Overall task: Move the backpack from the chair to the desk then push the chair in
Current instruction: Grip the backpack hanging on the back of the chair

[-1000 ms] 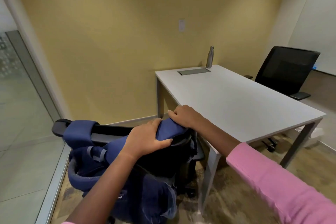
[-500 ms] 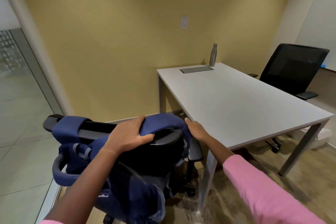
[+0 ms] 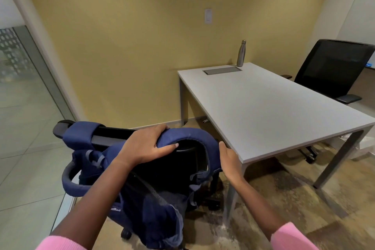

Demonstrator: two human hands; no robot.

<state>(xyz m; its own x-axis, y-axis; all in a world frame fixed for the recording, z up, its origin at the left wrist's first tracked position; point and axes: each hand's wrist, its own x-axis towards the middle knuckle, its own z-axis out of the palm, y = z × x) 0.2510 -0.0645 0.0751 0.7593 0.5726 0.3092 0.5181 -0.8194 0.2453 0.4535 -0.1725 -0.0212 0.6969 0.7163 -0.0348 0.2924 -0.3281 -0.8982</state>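
Observation:
A navy blue backpack (image 3: 154, 213) hangs on the back of a black office chair (image 3: 182, 160), its two straps looped over the chair's top edge. My left hand (image 3: 146, 146) grips the right strap (image 3: 194, 138) at the top of the chair back. My right hand (image 3: 230, 158) is open with flat fingers, just right of that strap and next to the near corner of the white desk (image 3: 274, 111). It holds nothing. The chair's seat is hidden behind the backpack.
A steel bottle (image 3: 241, 53) and a grey cable flap (image 3: 222, 70) sit at the desk's far end. A second black chair (image 3: 332, 71) stands on the desk's right side. A glass partition (image 3: 24, 91) runs along the left, close to the chair.
My right hand has let go of the strap and slid down to its right side. The left hand keeps its grip. The view has shifted slightly.

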